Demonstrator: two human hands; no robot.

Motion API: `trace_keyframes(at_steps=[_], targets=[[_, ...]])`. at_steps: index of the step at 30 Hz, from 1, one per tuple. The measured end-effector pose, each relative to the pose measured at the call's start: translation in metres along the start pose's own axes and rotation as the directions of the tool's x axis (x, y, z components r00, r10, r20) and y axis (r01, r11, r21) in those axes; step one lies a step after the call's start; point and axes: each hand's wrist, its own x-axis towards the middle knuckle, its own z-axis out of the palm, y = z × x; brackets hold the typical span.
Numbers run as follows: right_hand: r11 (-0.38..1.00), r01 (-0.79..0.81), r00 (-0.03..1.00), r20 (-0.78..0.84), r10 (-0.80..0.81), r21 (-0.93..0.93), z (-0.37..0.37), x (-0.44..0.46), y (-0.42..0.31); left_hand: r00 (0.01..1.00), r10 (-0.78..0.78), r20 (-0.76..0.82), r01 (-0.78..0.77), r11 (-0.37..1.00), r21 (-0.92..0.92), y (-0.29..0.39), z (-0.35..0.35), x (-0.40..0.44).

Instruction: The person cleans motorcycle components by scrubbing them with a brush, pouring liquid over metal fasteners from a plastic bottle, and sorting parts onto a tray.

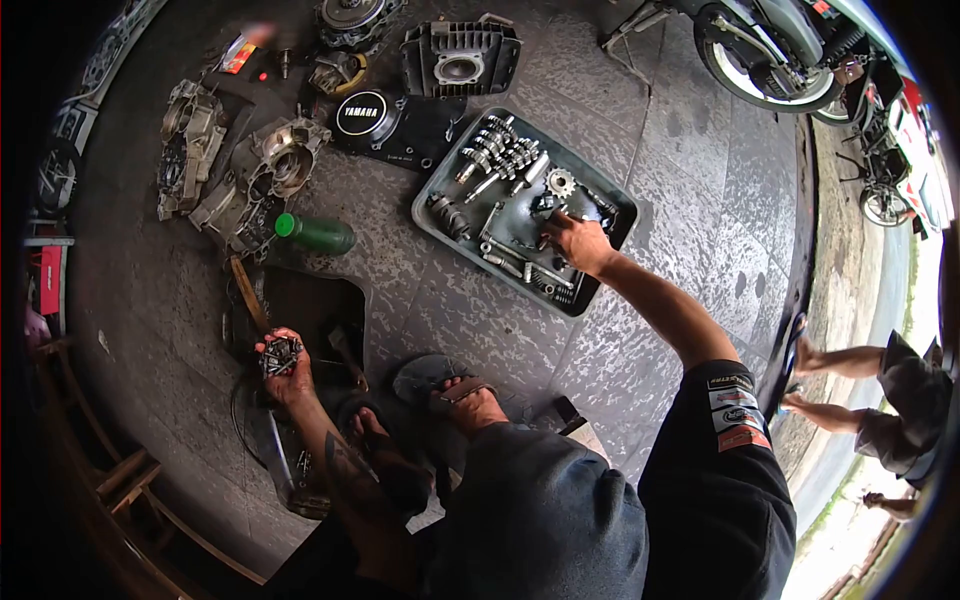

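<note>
My left hand (290, 378) is raised palm up at the lower left, its fingers curled round a small pile of metal bolts (281, 354). My right hand (580, 245) reaches down into a dark tray (517, 218), fingers bent together among the parts; what lies under the fingertips is hidden. Close to it in the tray are a toothed sprocket (561, 182), gear shafts (500, 152), a dark ribbed part (450, 217) and several loose bolts and springs along the near side.
Left of the tray lie a green bottle (318, 234), engine casings (272, 170) and a black YAMAHA cover (395, 125). A finned cylinder (461, 65) sits behind. A dark basin (350, 290) is near my feet. Motorcycles (770, 60) and another person's legs (845, 390) are at right.
</note>
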Motion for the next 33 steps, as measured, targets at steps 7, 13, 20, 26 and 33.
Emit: trace_keyframes(at_steps=[7,13,20,26,33], targets=[[0.977,0.206,0.969,0.149,-0.196,-0.050,0.003,0.018,0.020,0.993,-0.114,0.023,0.114,0.993,-0.010,-0.023,-0.001,-0.005],[0.980,0.188,0.982,-0.036,-0.186,0.058,-0.009,0.025,0.014,0.997,-0.080,0.022,0.081,0.996,-0.030,-0.018,-0.005,-0.009],[0.862,-0.375,0.803,-0.346,0.486,0.341,-0.036,0.024,0.042,0.999,0.012,0.044,-0.012,1.000,0.010,-0.028,-0.004,-0.011],[0.880,-0.464,0.845,-0.249,0.473,0.099,-0.019,0.013,0.081,0.986,-0.154,0.066,0.156,0.987,-0.032,-0.041,-0.003,-0.013],[0.869,-0.491,0.841,-0.226,0.491,0.063,-0.011,0.009,0.062,0.981,-0.176,0.082,0.179,0.983,-0.028,-0.046,0.000,-0.020]])
